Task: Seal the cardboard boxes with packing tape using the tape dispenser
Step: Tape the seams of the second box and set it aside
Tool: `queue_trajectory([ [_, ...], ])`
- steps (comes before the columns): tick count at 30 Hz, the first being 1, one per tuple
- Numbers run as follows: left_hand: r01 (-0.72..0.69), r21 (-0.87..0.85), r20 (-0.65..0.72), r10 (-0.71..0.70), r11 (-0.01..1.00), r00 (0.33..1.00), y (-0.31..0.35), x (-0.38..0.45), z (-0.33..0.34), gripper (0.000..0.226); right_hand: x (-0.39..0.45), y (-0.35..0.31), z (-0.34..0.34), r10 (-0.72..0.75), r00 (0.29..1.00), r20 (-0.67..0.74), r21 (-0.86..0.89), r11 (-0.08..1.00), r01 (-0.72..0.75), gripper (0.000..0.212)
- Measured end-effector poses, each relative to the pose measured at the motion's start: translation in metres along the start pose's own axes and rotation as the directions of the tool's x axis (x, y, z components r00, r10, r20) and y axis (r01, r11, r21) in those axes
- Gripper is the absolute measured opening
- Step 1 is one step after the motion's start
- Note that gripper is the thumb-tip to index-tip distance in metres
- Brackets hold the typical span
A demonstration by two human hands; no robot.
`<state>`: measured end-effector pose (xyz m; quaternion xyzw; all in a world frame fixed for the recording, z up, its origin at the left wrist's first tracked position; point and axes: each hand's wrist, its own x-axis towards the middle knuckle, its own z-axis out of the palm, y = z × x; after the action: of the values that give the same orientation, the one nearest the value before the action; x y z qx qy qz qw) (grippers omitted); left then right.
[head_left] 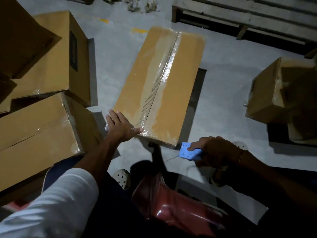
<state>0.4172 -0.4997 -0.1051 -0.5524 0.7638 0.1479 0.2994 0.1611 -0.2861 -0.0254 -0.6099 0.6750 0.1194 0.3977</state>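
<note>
A long cardboard box (159,86) lies on the floor, its taped seam just beyond the left hand (120,125) pressing flat-fingered. The right hand (216,152) grips the blue tape dispenser (189,151) at the near corner; keeping the tape taut should help it cut cleanly.

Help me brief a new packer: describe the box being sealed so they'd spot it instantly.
On the grey floor, find the long flat cardboard box lying alone in the middle. The left hand presses its near edge. Unlike neighbouring boxes, shiny clear tape runs its whole centre seam.
</note>
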Motion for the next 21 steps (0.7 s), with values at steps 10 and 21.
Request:
queue_trajectory([
  [10,-0.055,-0.241,-0.122,0.026,0.969,0.992,0.049,-0.051,0.038,0.116,0.037,-0.008,0.006,0.136,0.991,-0.022,-0.126,0.982,-0.137,0.051],
  [21,-0.251,-0.135,-0.472,0.161,0.959,0.867,0.042,-0.052,0.044,0.107,0.024,0.023,-0.063,0.169,0.98,-0.104,0.208,0.967,-0.145,0.078],
])
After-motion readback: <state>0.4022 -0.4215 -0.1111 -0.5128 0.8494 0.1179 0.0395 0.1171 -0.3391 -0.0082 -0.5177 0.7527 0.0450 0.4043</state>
